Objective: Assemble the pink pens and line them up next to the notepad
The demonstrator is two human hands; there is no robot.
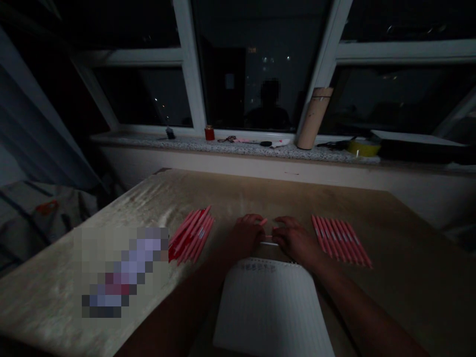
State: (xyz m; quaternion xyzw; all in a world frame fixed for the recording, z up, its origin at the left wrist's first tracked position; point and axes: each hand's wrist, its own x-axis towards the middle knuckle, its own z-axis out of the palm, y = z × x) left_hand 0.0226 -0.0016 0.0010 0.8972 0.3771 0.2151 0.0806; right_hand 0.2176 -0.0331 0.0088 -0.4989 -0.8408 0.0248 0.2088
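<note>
My left hand (250,231) and my right hand (293,237) are close together at the middle of the table, just past a notebook. Their curled fingers pinch a thin pink pencil (268,237) lying crosswise between them; its ends are hidden by the fingers. A narrow white strip (269,243) shows just below it. The ruled notebook (273,307) lies under my forearms, with dark writing near its top edge. To the left, a loose pile of pink pencils (193,235) rests over something red. Right of my hands, several more pink pencils (340,240) lie in a slanting row.
A blurred-out pale object (128,270) lies on the table (238,188) at left. Along the windowsill (189,143) stand a small red jar (209,133), a tall tan cylinder (315,118) and a yellow tape roll (363,148). The room is dim; a curtain (33,114) hangs at left.
</note>
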